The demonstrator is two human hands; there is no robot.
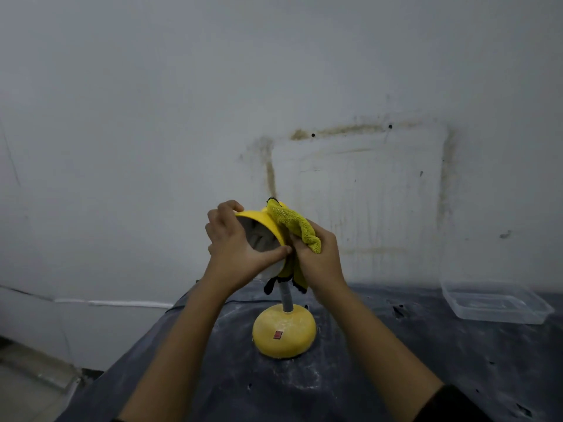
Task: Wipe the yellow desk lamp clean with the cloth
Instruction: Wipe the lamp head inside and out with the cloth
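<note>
The yellow desk lamp stands on the dark table, its round dusty base with a small red switch facing me and a grey neck rising from it. Its yellow shade is tilted with the grey inside turned towards me. My left hand grips the shade's rim from the left, thumb across the lower edge. My right hand presses a yellow-green cloth with black edging against the shade's outer right side. Part of the cloth hangs below the shade, beside the neck.
The dark table is dusty and speckled white around the lamp. A clear plastic container sits at the back right against the stained grey wall. The table's left edge drops off to the floor.
</note>
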